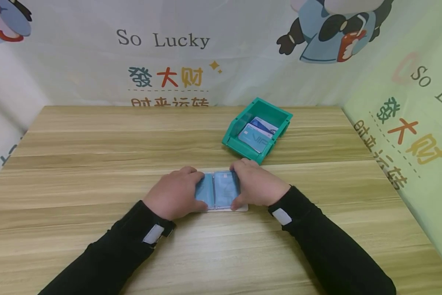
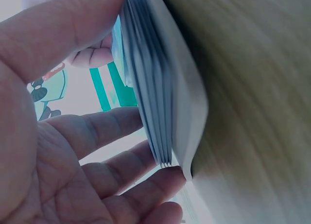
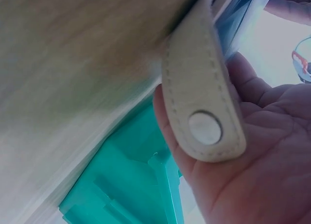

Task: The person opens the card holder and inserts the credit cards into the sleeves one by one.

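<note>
A card holder (image 1: 226, 190) lies open on the table, light-blue cards showing in its clear sleeves. My left hand (image 1: 174, 192) grips its left half, thumb on the near edge and fingers on the far edge. In the left wrist view, a thick stack of sleeves (image 2: 151, 88) rises above the pale cover (image 2: 187, 107). My right hand (image 1: 259, 184) holds the right half the same way. Close to that palm, the right wrist view shows a cream stitched strap (image 3: 194, 78) with a metal snap (image 3: 205, 128).
Beyond my right hand stands a green bin (image 1: 268, 110), tilted at an angle on the wooden table (image 1: 132, 139). Inside it are a blue VIP card (image 1: 254, 138) and at least one darker card (image 1: 266, 123). A printed cloth (image 1: 243, 49) hangs behind the table.
</note>
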Tool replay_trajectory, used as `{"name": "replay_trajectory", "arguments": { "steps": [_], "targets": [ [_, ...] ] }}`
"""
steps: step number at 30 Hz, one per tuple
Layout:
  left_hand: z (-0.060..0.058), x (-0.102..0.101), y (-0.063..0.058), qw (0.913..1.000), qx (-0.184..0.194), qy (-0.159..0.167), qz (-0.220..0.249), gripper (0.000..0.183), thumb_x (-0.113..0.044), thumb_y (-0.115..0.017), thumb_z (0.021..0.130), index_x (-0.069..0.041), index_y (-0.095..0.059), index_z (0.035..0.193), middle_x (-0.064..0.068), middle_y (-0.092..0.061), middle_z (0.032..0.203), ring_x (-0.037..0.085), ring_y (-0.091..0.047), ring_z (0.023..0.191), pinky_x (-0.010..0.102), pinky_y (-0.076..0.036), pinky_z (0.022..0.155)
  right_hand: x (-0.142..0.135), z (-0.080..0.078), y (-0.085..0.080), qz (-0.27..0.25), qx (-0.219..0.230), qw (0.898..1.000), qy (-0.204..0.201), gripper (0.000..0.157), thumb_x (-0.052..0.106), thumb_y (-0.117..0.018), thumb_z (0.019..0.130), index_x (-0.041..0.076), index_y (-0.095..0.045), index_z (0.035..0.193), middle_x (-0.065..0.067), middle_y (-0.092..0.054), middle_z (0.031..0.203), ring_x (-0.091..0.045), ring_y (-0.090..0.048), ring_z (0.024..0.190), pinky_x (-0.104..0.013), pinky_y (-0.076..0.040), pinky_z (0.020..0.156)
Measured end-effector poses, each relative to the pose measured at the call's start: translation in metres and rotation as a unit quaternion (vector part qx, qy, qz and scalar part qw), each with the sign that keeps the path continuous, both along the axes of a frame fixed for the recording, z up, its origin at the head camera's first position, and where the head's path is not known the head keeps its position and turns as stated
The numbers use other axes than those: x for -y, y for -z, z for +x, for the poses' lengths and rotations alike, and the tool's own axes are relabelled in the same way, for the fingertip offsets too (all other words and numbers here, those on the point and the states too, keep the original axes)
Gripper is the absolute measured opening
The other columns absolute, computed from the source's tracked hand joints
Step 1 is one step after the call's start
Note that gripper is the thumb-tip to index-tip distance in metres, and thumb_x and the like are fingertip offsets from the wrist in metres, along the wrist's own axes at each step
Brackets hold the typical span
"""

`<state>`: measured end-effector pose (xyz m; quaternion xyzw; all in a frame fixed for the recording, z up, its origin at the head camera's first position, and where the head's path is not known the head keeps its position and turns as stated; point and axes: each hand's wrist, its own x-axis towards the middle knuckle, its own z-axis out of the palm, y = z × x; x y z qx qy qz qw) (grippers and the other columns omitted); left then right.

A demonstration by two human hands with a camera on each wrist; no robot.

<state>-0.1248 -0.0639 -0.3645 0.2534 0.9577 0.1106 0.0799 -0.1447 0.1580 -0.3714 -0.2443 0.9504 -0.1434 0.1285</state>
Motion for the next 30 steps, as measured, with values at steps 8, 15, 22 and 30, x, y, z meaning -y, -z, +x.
{"name": "replay_trajectory", "arguments": {
  "steps": [8,15,22,30],
  "targets": [
    [0.002,-0.001,0.001,0.9999,-0.013,0.005,0.004,0.077,-0.049,-0.077,0.070,-0.002,-0.054,0.127,0.014,-0.054,0.123,0.025,-0.051,0.100,0.043,-0.047,0.086,0.002,-0.004,-0.001,0.007,0.016,1.000,0.021,0.081,0.048,-0.087,0.056,0.009,-0.045,0.113,0.001,-0.046,0.095,-0.014,-0.041,0.087,-0.025,-0.043,0.073],
    [0.002,-0.001,0.002,0.9999,-0.012,0.001,0.005,0.078,-0.049,-0.078,0.068,-0.003,-0.055,0.127,0.013,-0.054,0.123,0.025,-0.051,0.100,0.043,-0.047,0.085,0.007,-0.010,-0.004,0.025,0.007,0.999,0.038,0.073,0.054,-0.084,0.057,0.009,-0.049,0.102,-0.001,-0.048,0.090,-0.017,-0.042,0.083,-0.029,-0.043,0.067],
    [0.002,-0.001,0.001,1.0000,-0.001,-0.006,0.001,0.080,-0.050,-0.078,0.069,-0.004,-0.053,0.129,0.013,-0.052,0.126,0.026,-0.049,0.103,0.044,-0.045,0.088,0.011,-0.016,-0.003,-0.027,0.032,0.995,0.093,0.048,0.051,-0.074,0.074,0.009,-0.053,0.087,-0.004,-0.054,0.074,-0.017,-0.051,0.066,-0.029,-0.042,0.054],
    [0.002,-0.001,0.003,1.0000,-0.004,-0.006,0.000,0.080,-0.051,-0.078,0.069,-0.005,-0.053,0.129,0.013,-0.052,0.126,0.025,-0.049,0.101,0.044,-0.045,0.088,0.010,-0.013,-0.006,-0.092,0.031,0.988,0.118,0.029,0.036,-0.064,0.089,0.010,-0.057,0.077,-0.003,-0.052,0.064,-0.016,-0.052,0.057,-0.029,-0.040,0.049]
  ]
}}
